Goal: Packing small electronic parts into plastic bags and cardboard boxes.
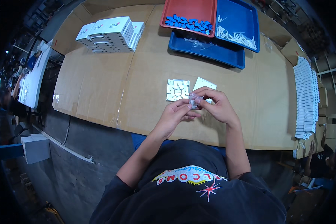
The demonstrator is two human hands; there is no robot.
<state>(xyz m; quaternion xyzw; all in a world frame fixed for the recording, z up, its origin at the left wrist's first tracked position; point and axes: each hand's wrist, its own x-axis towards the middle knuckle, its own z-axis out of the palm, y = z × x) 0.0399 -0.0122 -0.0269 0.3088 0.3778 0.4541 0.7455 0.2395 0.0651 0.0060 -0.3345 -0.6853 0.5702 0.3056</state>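
Bag (193,98) of clear plastic is pinched by left hand (174,114) and right hand (219,106) near a white box (178,90) and white panel (204,83), red tray (190,8) at far side.

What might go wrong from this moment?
The small clear bag, pinched between the left hand and right hand, might drop onto the table. The red tray overlaps the lower blue tray and might shift if bumped. The long row of white pieces near the table's right edge might topple.
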